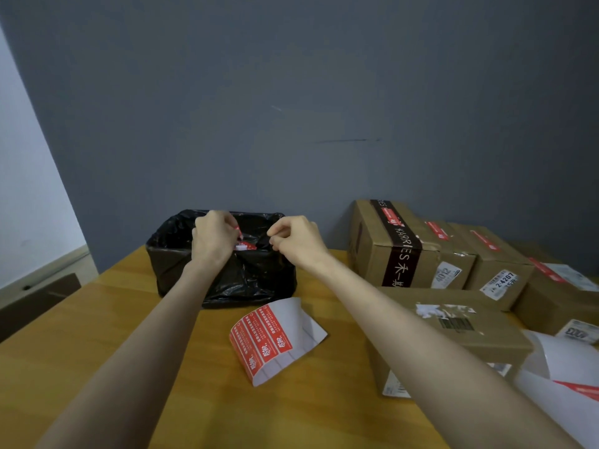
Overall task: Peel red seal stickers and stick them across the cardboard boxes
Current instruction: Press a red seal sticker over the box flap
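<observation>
My left hand is over the bin lined with a black bag and pinches a small red sticker scrap. More red and white scraps lie inside the bin. My right hand hovers beside it with fingers curled toward the thumb; I see nothing between them. A curled sheet of red seal stickers lies on the wooden table in front of the bin. A cardboard box sits under my right forearm.
Several cardboard boxes stand at the right against the grey wall: a tall one with black tape, and others bearing red seals. White backing sheets lie at the lower right.
</observation>
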### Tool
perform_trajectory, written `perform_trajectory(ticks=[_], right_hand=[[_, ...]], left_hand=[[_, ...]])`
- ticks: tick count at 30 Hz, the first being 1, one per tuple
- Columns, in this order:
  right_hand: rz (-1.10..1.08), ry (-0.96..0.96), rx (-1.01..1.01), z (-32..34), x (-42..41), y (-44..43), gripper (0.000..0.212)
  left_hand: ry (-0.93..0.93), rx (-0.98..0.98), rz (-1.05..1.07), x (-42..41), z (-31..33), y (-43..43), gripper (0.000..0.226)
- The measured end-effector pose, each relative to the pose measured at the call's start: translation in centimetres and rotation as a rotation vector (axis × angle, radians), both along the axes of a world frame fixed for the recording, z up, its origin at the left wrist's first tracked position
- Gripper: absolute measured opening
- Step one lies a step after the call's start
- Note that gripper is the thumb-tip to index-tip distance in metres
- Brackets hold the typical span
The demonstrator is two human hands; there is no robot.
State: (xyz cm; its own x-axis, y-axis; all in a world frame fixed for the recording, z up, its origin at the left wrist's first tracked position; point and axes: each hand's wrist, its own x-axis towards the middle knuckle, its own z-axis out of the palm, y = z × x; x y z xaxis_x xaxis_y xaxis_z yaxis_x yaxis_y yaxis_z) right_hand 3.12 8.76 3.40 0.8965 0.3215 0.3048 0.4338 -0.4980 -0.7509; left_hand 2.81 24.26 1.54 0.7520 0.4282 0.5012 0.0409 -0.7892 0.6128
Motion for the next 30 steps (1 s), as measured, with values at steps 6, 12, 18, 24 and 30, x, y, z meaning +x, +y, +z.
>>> perform_trajectory(ticks=[6, 12, 18, 24, 30], right_hand=[[0.011, -0.032, -0.019, -0.1, -0.1, -0.2, 0.015], [0.025, -0.054, -0.007, 0.1, 0.0, -0.4, 0.014], [0.056, -0.069, -0.027, 0.2, -0.2, -0.6, 0.015], [0.030, -0.055, -0.009, 0.5, -0.3, -1.3, 0.017], [0.009, -0.047, 0.040, 1.4, -1.3, -3.4, 0.017]], left_hand=[[0.022, 0.027, 0.001, 0.2, -0.9, -0.5, 0.016], [0.018, 0.043, 0.013, 0.2, -0.3, -0.5, 0.014], [0.126, -0.052, -0.151, 0.6, 0.0, -0.4, 0.021], [0.168, -0.254, -0.249, 0.1, 1.0, -0.7, 0.027], [0.160, -0.087, -0.220, -1.1, 2.0, -1.5, 0.030]])
